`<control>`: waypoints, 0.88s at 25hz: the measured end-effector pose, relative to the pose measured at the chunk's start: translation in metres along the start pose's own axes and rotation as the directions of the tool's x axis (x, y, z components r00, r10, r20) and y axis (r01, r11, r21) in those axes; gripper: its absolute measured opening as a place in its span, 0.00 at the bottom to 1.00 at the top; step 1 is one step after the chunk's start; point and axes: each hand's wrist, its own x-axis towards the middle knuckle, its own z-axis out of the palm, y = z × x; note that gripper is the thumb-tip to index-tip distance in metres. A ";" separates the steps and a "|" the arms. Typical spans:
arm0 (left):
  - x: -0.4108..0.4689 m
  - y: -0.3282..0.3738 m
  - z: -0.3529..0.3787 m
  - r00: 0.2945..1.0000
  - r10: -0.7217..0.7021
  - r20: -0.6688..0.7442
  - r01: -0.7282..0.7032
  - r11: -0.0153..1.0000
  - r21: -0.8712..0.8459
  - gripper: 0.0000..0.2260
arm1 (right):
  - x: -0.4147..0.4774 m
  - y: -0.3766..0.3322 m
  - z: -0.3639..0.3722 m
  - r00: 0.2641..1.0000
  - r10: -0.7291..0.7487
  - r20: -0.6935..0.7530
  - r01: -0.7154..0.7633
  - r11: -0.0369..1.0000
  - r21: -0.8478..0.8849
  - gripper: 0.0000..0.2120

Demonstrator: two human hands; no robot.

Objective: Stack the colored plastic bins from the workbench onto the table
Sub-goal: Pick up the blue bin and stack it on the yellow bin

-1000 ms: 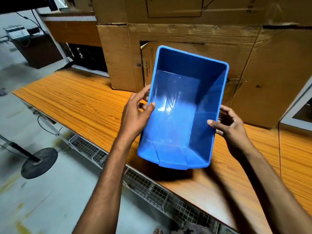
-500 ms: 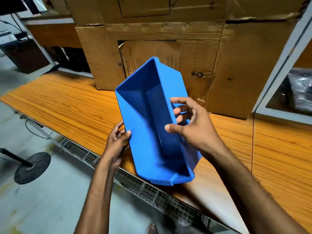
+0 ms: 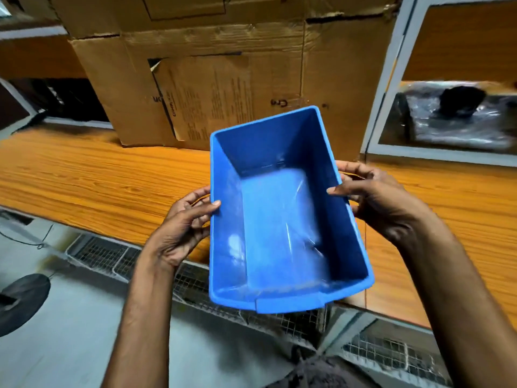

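An empty blue plastic bin (image 3: 279, 219) hangs in the air in front of me, its opening turned up toward the camera, partly over the near edge of the orange wooden workbench (image 3: 98, 175). My left hand (image 3: 184, 228) grips its left rim, thumb over the edge and fingers on the outside. My right hand (image 3: 375, 197) grips the right rim the same way, thumb inside the wall. Nothing lies inside the bin.
Large cardboard boxes (image 3: 223, 68) stand on the workbench right behind the bin. A grey-framed shelf unit (image 3: 391, 79) with a plastic-wrapped dark item is at the right. Wire mesh trays (image 3: 106, 253) run under the bench edge. A round black stand base (image 3: 19, 301) sits on the floor at left.
The bin was tipped onto its side half a second ago; it has turned back so its opening faces up. My hands shifted to opposite rims, and the view moved to the right.
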 end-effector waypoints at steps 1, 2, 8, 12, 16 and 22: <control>-0.005 0.000 0.008 0.999 -0.027 0.028 0.027 1.000 -0.002 0.26 | -0.013 0.002 -0.009 0.999 0.046 -0.024 -0.045 0.999 0.030 0.31; -0.011 0.000 0.019 0.998 -0.050 0.043 0.050 0.999 0.001 0.29 | -0.027 0.006 -0.017 0.995 0.076 -0.062 -0.074 0.997 0.038 0.29; -0.060 -0.039 0.111 0.990 -0.048 0.131 0.028 0.988 0.154 0.16 | -0.152 0.035 -0.066 0.932 -0.002 -0.361 -0.008 1.000 -0.026 0.25; -0.097 -0.082 0.187 0.963 -0.032 0.269 -0.053 0.952 0.301 0.20 | -0.253 0.052 -0.113 0.806 -0.152 -0.572 0.112 0.988 -0.105 0.25; -0.142 -0.131 0.283 0.900 -0.036 0.435 -0.144 0.916 0.374 0.24 | -0.347 0.069 -0.174 0.627 -0.234 -0.743 0.161 0.972 -0.171 0.28; -0.214 -0.219 0.448 0.779 -0.143 0.610 -0.128 0.916 0.379 0.27 | -0.495 0.088 -0.290 0.375 -0.176 -0.910 0.155 0.980 -0.126 0.29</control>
